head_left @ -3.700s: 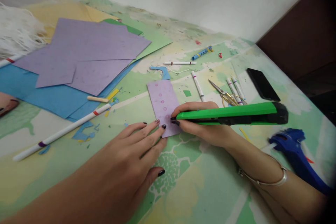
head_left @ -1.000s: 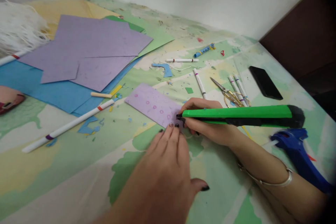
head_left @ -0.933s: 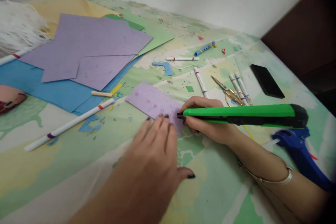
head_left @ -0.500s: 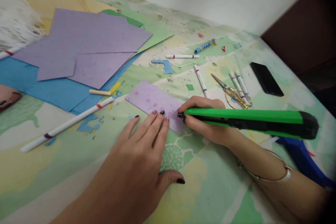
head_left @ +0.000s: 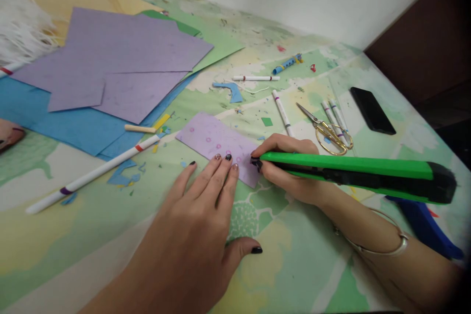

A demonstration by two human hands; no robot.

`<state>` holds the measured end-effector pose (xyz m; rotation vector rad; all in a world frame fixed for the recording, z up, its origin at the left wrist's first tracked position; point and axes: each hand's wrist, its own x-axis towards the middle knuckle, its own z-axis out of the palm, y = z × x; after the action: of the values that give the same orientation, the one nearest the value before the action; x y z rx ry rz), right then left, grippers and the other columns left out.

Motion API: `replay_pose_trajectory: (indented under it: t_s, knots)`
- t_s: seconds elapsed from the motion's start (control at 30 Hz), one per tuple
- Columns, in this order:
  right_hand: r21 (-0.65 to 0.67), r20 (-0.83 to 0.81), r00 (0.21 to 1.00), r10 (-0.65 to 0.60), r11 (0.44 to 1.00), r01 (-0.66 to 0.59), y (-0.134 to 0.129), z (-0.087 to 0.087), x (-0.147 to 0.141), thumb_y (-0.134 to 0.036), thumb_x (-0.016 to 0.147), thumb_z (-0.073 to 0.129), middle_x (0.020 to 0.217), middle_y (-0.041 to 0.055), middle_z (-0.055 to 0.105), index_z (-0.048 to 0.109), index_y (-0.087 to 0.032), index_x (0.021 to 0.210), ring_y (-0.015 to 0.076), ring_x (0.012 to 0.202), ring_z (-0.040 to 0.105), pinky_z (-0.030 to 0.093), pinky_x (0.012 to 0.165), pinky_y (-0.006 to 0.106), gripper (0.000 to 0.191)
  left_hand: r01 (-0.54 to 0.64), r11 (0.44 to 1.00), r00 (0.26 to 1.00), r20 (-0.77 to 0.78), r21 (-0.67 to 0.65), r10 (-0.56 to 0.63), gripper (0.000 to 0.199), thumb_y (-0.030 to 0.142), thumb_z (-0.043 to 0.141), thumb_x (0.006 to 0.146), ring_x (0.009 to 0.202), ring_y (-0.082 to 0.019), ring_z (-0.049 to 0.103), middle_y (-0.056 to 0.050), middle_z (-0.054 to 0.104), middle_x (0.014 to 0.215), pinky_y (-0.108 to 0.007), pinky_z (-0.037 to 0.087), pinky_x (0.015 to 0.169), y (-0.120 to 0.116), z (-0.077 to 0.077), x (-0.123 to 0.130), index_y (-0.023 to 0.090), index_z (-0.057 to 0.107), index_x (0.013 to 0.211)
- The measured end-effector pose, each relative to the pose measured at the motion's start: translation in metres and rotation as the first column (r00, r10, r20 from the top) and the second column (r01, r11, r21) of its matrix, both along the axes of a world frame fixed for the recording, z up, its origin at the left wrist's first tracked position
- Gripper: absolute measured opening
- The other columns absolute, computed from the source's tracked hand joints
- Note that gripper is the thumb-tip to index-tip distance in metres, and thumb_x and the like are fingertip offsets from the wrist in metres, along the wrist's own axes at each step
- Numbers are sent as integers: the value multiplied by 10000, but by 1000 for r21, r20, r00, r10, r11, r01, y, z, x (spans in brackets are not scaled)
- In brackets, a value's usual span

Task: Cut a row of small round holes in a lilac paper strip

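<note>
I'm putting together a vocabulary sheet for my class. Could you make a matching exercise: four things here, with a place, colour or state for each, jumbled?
1. box cutter
2. small purple card
3. scissors
4. phone

A. partly under the left hand
B. black, near the right edge of the table
C. held in the right hand
D. gold-handled

Pairs: 1-C, 2-A, 3-D, 4-B.

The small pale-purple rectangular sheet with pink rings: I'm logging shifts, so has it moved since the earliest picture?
Yes: the small pale-purple rectangular sheet has turned; its far end swung left, away from the flat blue hook-shaped scrap.
</note>
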<state>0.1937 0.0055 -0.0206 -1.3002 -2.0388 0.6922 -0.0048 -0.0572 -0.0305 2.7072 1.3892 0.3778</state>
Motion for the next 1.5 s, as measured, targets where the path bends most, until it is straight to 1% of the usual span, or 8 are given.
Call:
replay_pose_trajectory:
  t_s: [0.4, 0.57, 0.77, 0.93, 1.03, 1.17, 1.37, 1.5]
  knots:
    - [-49, -89, 996, -30, 998, 26, -1, -2, 1, -121, 733, 612, 672, -17, 662, 685, -167, 832, 80, 558, 564, 439, 532, 194, 131, -7, 998, 1000, 1, 67, 6, 743, 572, 490, 843, 1303, -361, 458, -206, 455, 1420, -565, 417, 1040, -2, -1, 1, 29, 483, 1352]
    - [-32, -193, 981, -6, 999, 0, 1, -3, 4, -102, 767, 604, 790, 2, 683, 674, -175, 884, 89, 616, 605, 470, 558, 199, 154, -30, 982, 1000, 2, 185, 30, 709, 542, 492, 838, 1203, -422, 539, -291, 545, 1299, -549, 487, 958, -11, -5, 13, -40, 589, 1231]
    - [-115, -253, 967, -19, 993, -10, -1, 0, 5, -135, 809, 616, 680, -30, 640, 643, -193, 969, 75, 518, 571, 464, 478, 178, 172, -71, 973, 997, -21, 221, 78, 799, 582, 574, 775, 1160, -477, 549, -357, 557, 1240, -573, 514, 907, -14, -5, 28, -104, 594, 1184]
    - [-260, -259, 964, -57, 965, -13, -10, 6, 4, -174, 856, 587, 597, -32, 643, 617, -198, 978, 109, 509, 627, 518, 508, 206, 128, -2, 987, 1000, -13, 160, 5, 484, 394, 476, 887, 1131, -375, 599, -231, 624, 1240, -566, 516, 906, 7, 6, 4, 64, 618, 1212]
    - [-266, -247, 967, -66, 964, -2, -12, 8, 3, -179, 854, 590, 662, -5, 683, 618, -198, 975, 134, 589, 677, 544, 567, 228, 125, -129, 980, 992, 13, 154, 129, 557, 355, 458, 888, 1209, -416, 522, -291, 532, 1320, -601, 465, 937, 29, 13, -14, 11, 481, 1325]
    - [-232, -252, 963, -89, 972, 29, -11, 6, 4, -178, 850, 594, 740, 16, 705, 615, -198, 973, 152, 674, 701, 546, 600, 236, 127, -271, 961, 962, -50, -49, 269, 738, 368, 563, 866, 1368, -433, 311, -305, 308, 1480, -578, 434, 974, 52, 15, -25, 43, 243, 1446]
    - [-204, -242, 968, -69, 979, 19, -7, 2, 8, -189, 849, 607, 766, 21, 710, 622, -196, 968, 152, 697, 695, 537, 652, 256, 120, -352, 933, 930, 83, -75, 357, 662, 365, 626, 836, 1206, -373, 476, -238, 400, 1296, -500, 484, 944, 55, 18, -36, 76, 385, 1380]
    - [-258, -305, 952, -13, 964, -70, -2, 0, 10, -182, 850, 603, 790, 21, 695, 623, -194, 967, 144, 713, 682, 536, 648, 245, 119, -317, 943, 948, 3, 100, 318, 597, 372, 575, 864, 1141, -425, 460, -259, 426, 1231, -600, 455, 907, 45, 21, -35, 31, 447, 1337]
